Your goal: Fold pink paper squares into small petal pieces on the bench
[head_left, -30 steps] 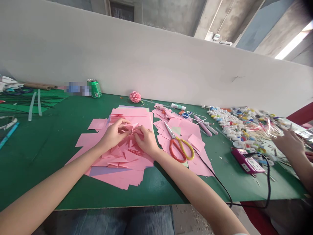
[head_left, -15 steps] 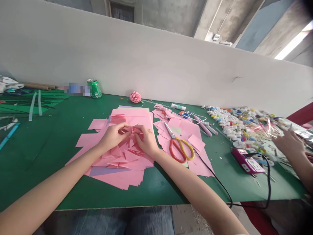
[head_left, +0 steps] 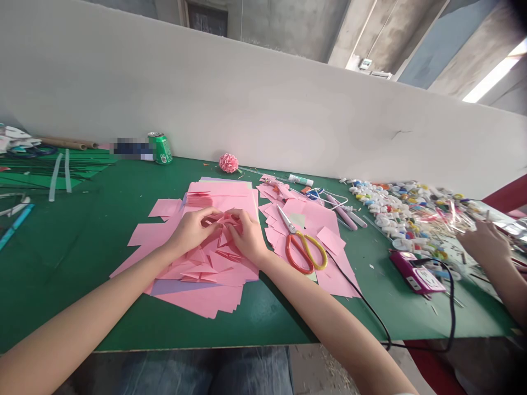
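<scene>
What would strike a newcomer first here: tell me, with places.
Probably the pink paper heaped mid-view, where the left hand and right hand hold a folded pink piece together. Right of it, red-and-yellow-handled scissors lie on more pink sheets. Farther right on the green tabletop, a heap of small multicoloured pieces stands out.

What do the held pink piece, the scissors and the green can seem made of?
Pink piece: seemingly matte paper, showing sharp folds. Scissors: shiny blades, apparently steel; smooth red and yellow handles, perhaps plastic-coated. Green can: probably aluminium; glossy wall, silvery top.
</scene>
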A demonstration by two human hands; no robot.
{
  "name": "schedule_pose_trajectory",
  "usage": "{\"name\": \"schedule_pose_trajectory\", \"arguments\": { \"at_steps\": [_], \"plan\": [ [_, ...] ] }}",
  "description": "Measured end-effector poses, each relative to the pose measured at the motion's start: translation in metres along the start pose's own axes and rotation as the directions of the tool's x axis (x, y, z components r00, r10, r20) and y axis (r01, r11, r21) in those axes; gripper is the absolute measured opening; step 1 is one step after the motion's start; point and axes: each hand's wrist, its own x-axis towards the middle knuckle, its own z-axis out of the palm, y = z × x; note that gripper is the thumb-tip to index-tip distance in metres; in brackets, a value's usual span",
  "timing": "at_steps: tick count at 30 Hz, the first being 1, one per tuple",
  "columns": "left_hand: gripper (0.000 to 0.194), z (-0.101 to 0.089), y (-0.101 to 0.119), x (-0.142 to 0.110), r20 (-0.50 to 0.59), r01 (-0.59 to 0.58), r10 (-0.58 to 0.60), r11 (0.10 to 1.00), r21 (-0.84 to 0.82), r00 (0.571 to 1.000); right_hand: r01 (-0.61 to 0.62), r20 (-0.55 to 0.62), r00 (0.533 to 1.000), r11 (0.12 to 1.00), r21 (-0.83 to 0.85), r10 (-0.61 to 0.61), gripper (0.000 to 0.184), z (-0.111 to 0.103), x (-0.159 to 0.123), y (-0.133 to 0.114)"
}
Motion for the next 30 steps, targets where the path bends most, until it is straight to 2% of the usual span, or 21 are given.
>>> {"name": "schedule_pose_trajectory", "arguments": {
  "at_steps": [5,9,17,21,25,30],
  "plan": [
    [0.042,-0.001,0.002,0.001,0.005,0.015,-0.015,0.998,-0.055,1.0,0.014,-0.007,1.0,0.999,0.031,-0.013,0.029,0.0,-0.001,-0.001],
    [0.041,-0.002,0.0,0.001,0.013,0.011,-0.011,0.999,-0.049,1.0,-0.056,-0.042,0.997,0.996,0.071,0.059,0.032,0.0,-0.001,-0.001],
    [0.036,0.0,-0.003,0.001,0.046,-0.006,0.009,0.998,-0.068,0.999,-0.058,-0.037,0.998,0.997,0.054,0.06,0.017,0.001,0.0,-0.003],
    [0.037,-0.001,0.001,0.0,0.046,-0.014,0.017,0.997,-0.071,0.999,-0.053,-0.022,0.998,0.996,0.066,0.055,0.017,0.001,0.001,-0.003],
    [0.046,-0.001,0.007,-0.002,0.052,-0.007,0.01,0.998,-0.063,0.999,-0.041,-0.037,0.998,0.998,0.057,0.043,0.017,0.0,0.0,-0.003],
    [0.04,0.004,0.008,-0.005,0.034,-0.006,0.008,0.999,-0.042,0.999,-0.07,-0.076,0.995,0.997,0.029,0.072,0.019,0.0,0.0,-0.001]
  ]
}}
